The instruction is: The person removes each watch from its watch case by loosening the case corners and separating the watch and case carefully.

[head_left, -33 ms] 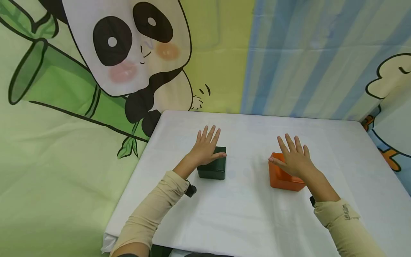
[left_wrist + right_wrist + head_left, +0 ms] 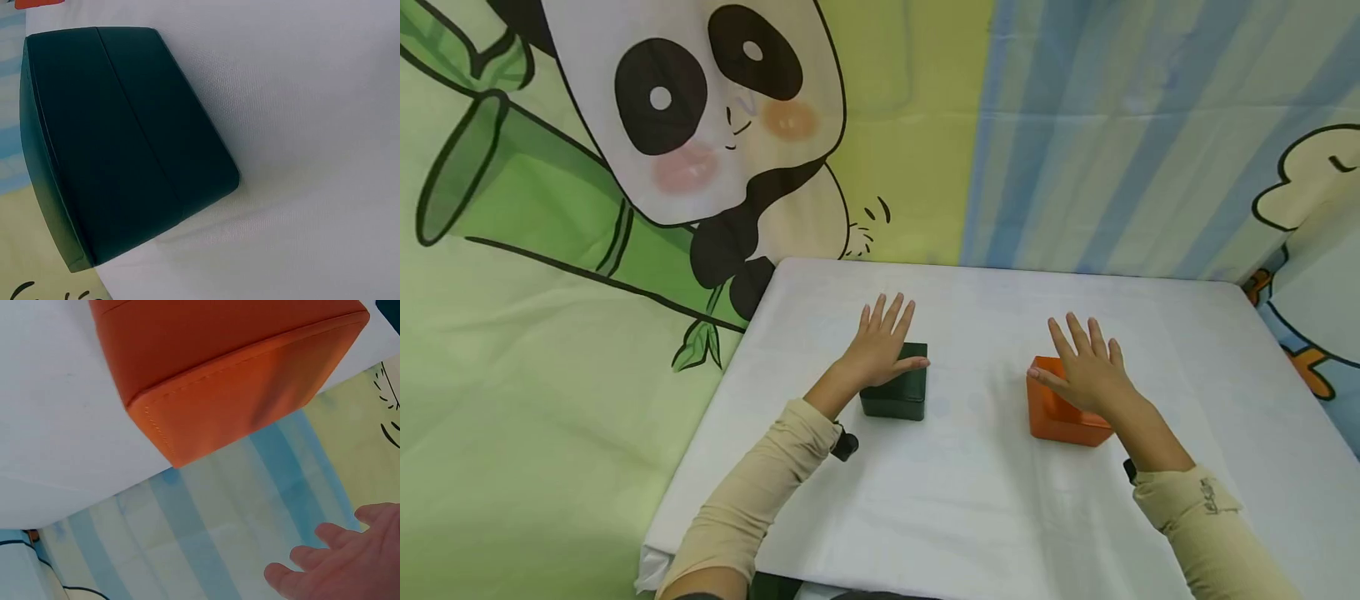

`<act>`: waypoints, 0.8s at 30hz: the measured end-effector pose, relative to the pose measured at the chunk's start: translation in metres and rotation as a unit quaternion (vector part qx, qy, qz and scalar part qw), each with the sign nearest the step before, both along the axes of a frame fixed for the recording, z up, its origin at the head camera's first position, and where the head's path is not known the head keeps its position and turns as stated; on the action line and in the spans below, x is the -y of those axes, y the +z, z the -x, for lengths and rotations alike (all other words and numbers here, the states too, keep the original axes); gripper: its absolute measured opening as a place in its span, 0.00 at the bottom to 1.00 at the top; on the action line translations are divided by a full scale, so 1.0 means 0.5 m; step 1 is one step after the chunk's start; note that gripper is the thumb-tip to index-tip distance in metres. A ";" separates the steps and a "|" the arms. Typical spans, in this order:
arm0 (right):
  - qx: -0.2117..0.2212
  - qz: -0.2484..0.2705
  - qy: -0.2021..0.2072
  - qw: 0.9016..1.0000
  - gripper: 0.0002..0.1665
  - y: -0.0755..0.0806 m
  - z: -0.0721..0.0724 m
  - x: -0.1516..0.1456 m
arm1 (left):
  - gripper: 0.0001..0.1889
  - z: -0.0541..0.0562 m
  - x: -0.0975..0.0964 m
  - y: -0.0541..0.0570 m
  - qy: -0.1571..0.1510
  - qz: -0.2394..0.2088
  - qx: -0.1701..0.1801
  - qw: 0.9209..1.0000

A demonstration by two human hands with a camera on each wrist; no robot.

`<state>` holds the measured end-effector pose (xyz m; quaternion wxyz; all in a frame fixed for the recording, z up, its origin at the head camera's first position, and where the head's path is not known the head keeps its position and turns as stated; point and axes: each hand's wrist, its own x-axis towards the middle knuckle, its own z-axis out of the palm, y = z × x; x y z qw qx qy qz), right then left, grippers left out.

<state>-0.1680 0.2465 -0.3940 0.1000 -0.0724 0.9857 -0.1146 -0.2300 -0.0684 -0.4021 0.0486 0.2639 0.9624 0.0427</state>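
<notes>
A dark green box (image 2: 895, 405) with a lid seam sits left of the middle of the table. My left hand (image 2: 874, 354) is above it with straight, spread fingers, and it holds nothing. In the left wrist view the green box (image 2: 125, 144) shows its seamed side, with no fingers in sight. To the right stands an orange box (image 2: 1063, 427). Over its top my right hand (image 2: 1092, 375) extends, fingers straight and spread, gripping nothing. The right wrist view shows the orange box (image 2: 237, 394) with a stitched top, apart from the fingers (image 2: 337, 537) at lower right.
A white cloth covers the table (image 2: 970, 517). Behind it hangs a printed backdrop (image 2: 910, 142) with a panda and blue stripes. A small black device (image 2: 845, 445) is worn at the left wrist. White tabletop lies between the two boxes.
</notes>
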 end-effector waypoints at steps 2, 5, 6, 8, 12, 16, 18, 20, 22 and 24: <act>-0.003 0.009 0.002 1.000 0.55 0.002 0.000 0.002 | 0.50 0.005 0.001 0.000 -0.003 -0.009 0.005 1.000; -0.007 0.021 0.009 1.000 0.55 0.000 0.000 0.010 | 0.51 0.013 0.011 -0.006 -0.006 -0.033 0.022 0.999; -0.008 0.026 0.014 1.000 0.55 -0.002 0.000 0.015 | 0.51 0.016 0.017 -0.012 -0.009 -0.045 0.030 0.999; -0.009 0.033 0.022 0.999 0.55 -0.006 0.000 0.029 | 0.53 0.021 0.034 -0.026 -0.013 -0.074 0.057 0.996; -0.023 0.032 0.050 0.998 0.56 -0.024 0.016 0.079 | 0.59 0.029 0.081 -0.067 -0.017 -0.143 0.111 0.983; -0.035 0.033 0.082 0.995 0.57 -0.043 0.032 0.146 | 0.66 0.025 0.124 -0.116 -0.011 -0.191 0.142 0.971; -0.042 0.037 0.099 0.993 0.57 -0.054 0.037 0.181 | 0.67 0.017 0.139 -0.141 -0.001 -0.214 0.157 0.964; -0.043 0.050 0.116 0.991 0.57 -0.064 0.039 0.214 | 0.69 0.009 0.151 -0.166 0.001 -0.234 0.169 0.957; -0.038 0.061 0.133 0.989 0.59 -0.077 0.044 0.245 | 0.71 0.001 0.159 -0.188 0.002 -0.255 0.179 0.950; -0.027 0.069 0.146 0.987 0.61 -0.090 0.050 0.272 | 0.74 -0.003 0.163 -0.206 -0.001 -0.280 0.182 0.943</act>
